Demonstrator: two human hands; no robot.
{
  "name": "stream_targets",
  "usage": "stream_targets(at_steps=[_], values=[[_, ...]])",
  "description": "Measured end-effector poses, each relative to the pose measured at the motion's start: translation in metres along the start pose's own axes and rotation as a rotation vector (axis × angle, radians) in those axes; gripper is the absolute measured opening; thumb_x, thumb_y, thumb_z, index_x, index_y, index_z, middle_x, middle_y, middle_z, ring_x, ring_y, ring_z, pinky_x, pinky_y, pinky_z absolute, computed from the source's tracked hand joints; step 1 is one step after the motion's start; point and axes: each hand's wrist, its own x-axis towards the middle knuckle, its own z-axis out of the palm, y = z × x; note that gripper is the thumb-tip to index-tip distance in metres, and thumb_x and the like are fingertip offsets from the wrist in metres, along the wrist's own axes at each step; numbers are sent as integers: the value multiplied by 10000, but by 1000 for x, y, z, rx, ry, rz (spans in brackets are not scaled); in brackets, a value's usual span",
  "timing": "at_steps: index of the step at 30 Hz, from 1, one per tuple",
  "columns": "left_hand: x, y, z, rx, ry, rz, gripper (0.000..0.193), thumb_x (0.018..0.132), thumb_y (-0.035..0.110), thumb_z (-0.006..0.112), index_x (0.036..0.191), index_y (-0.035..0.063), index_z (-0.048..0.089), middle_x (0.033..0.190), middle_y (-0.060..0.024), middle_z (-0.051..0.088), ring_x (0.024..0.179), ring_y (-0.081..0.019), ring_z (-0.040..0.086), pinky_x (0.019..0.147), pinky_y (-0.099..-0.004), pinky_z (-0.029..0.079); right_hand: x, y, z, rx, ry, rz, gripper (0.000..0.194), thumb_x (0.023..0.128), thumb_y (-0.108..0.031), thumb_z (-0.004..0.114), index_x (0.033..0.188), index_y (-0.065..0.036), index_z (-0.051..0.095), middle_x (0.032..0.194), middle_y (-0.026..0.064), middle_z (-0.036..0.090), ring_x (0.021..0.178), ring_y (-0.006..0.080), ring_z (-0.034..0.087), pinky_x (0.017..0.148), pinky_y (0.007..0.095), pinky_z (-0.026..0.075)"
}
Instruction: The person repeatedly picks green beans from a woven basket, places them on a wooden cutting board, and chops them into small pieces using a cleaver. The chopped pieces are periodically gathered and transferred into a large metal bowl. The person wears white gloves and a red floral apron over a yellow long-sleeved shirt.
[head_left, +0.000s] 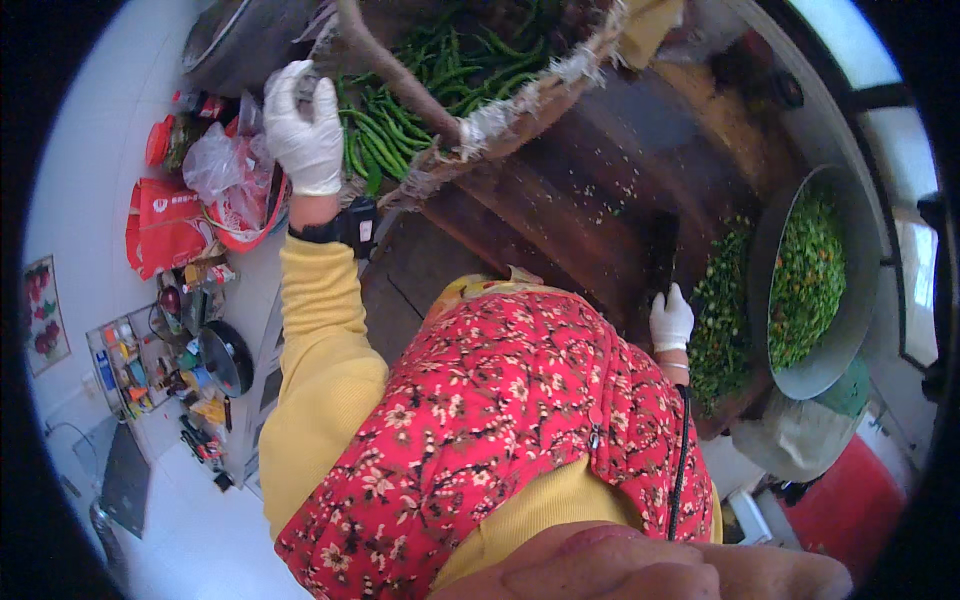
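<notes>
My left hand (304, 139), in a white glove, is raised at the left side of a wicker basket (517, 124) with wrapped rim and a handle. Its fingers are curved, with a gap between thumb and forefinger; whether the greyish patch there is held or lies behind is unclear. Long green chili peppers (386, 139) fill the basket. My right hand (670, 322), also gloved, grips a dark-bladed cleaver (663, 244) over the brown wooden table (517, 202). Chopped green pieces (720, 322) are heaped right of the cleaver.
A wide metal basin (814, 382) with chopped green and orange pieces stands tilted in view at the right. Pale seeds (607, 191) dot the table. Beyond my left arm are a red bag (169, 225), a clear plastic bag (221, 169) and a black pan (225, 358).
</notes>
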Motion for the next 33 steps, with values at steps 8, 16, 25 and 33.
stream_targets(at_steps=[8, 16, 25, 33], values=[[-5, -92, 53, 265, -482, -66, 364, 866, 327, 693, 1159, 113, 691, 1113, -152, 688, 1070, -345, 640, 938, -445, 504, -2, 26, 21, -5, -17, 99, 297, 923, -283, 567, 1092, -52, 646, 837, 251, 689, 780, 459, 663, 687, 546, 519], [19, -76, 118, 462, -903, -191, 432, 909, 400, 642, 1279, 178, 638, 1260, -147, 652, 1169, -349, 613, 978, -472, 495, -3, 42, 23, -56, 15, 192, 280, 911, -295, 577, 1054, -65, 650, 848, 251, 695, 803, 457, 667, 706, 546, 523], [18, -108, 218, 326, -1002, -197, 746, 850, 564, 694, 1412, 99, 537, 1347, -189, 605, 1247, -388, 565, 1057, -471, 458, -9, 44, 8, 6, 12, 207, 303, 909, -286, 580, 1093, -57, 652, 894, 262, 697, 857, 459, 666, 755, 540, 523], [-6, -94, 239, 550, -975, -129, 1106, 717, 657, 766, 1524, 29, 344, 1467, -232, 469, 1323, -381, 498, 1114, -459, 412, -15, 38, 8, -83, -31, 268, 404, 912, -303, 571, 1170, 1, 637, 919, 274, 699, 873, 456, 673, 772, 533, 532]])
